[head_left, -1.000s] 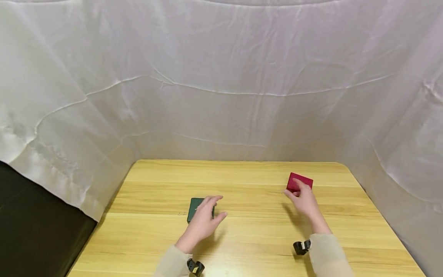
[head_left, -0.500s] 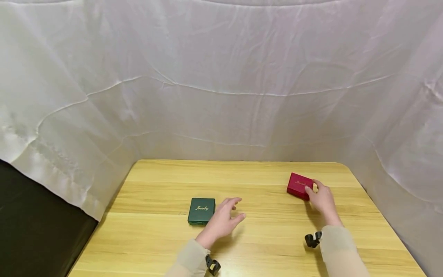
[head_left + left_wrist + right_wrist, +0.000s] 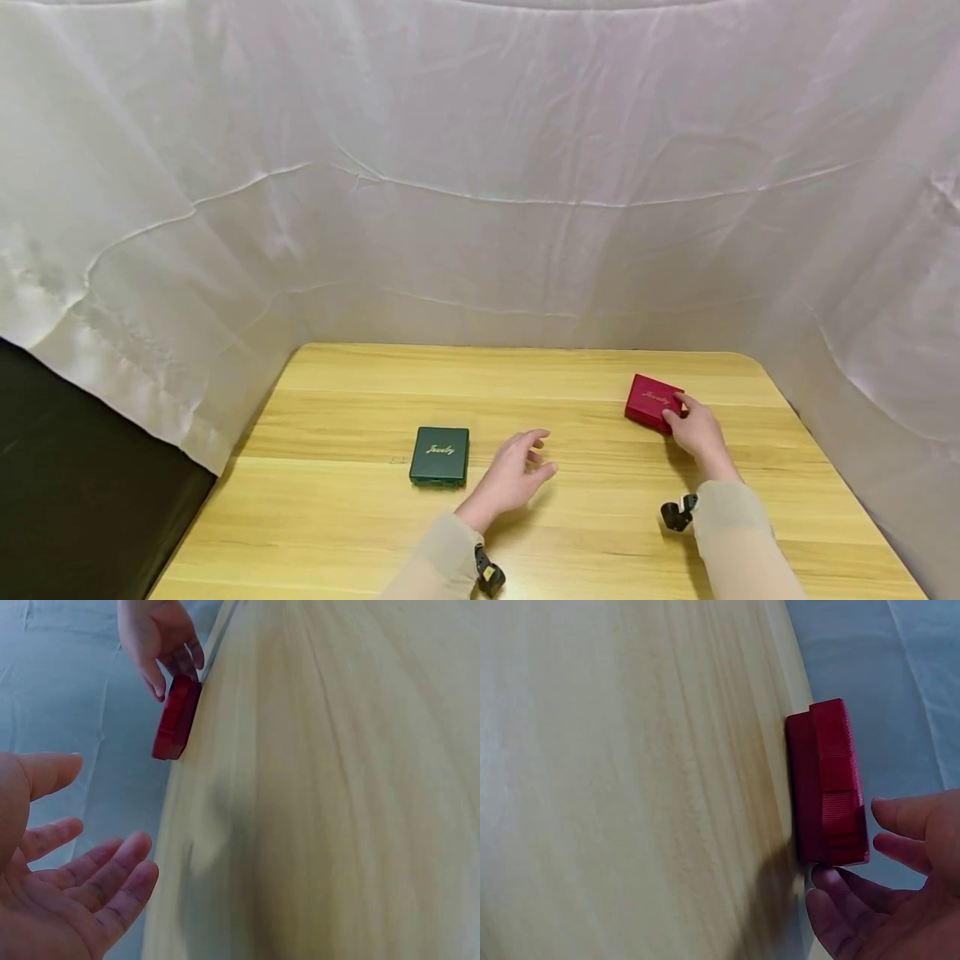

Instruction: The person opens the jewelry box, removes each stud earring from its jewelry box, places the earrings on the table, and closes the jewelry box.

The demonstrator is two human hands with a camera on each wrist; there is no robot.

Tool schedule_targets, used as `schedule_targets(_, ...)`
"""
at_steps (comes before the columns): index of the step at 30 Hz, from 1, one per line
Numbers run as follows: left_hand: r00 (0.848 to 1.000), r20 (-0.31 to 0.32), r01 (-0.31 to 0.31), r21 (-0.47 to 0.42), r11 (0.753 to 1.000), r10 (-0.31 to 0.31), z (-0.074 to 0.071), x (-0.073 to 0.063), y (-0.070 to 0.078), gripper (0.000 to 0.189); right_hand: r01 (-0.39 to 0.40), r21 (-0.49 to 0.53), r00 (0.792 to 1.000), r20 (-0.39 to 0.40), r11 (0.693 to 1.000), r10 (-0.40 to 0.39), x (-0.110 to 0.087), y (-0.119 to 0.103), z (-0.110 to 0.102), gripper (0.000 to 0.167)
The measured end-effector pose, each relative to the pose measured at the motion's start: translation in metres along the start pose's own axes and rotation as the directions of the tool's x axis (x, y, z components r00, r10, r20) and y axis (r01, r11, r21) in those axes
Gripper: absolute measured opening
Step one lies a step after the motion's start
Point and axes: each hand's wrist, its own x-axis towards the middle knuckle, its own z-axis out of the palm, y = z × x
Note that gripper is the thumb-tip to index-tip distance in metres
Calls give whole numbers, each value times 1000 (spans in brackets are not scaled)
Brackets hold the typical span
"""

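A closed red jewellery box [image 3: 648,404] with gold lettering lies at the back right of the wooden table. At its right end is my right hand [image 3: 697,432]; in the right wrist view the lower fingers [image 3: 831,879] touch or nearly touch the box end, while a gap shows between the upper fingers and the lid. My left hand [image 3: 513,475] hovers over the middle of the table, fingers loosely spread, holding nothing. Left of it sits a dark green jewellery box [image 3: 440,457], also closed, with gold lettering on top.
The pale wooden table [image 3: 360,542] has rounded back corners. Light grey fabric [image 3: 480,250] hangs behind it and along both sides. Black cloth [image 3: 82,483] shows at the lower left. Each wrist bears a small black camera, such as the left one [image 3: 489,573].
My left hand has moved right, off the green box, which is now uncovered. My right hand has passed from the red box's front to its right end. Both boxes stay put.
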Motion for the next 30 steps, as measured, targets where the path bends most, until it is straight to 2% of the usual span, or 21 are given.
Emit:
schedule_targets(4,1000,12,9,-53,999,-9,9,5,-3,52,-5,7,1000,23,1000,5,1,3,1,58)
schedule_targets(11,999,25,48,-93,995,-46,22,11,-7,50,-12,76,999,41,997,9,-1,4,3,58)
schedule_targets(19,997,43,69,-154,986,-63,33,19,-2,49,-18,266,995,101,964,-10,-9,2,11,57)
schedule_targets(26,994,54,102,-171,980,-94,37,26,-1,49,59,240,992,96,969,-84,-20,-5,16,55)
schedule_targets(30,994,59,97,-210,973,-86,40,28,-2,51,69,241,989,110,968,-98,-29,-13,19,54)
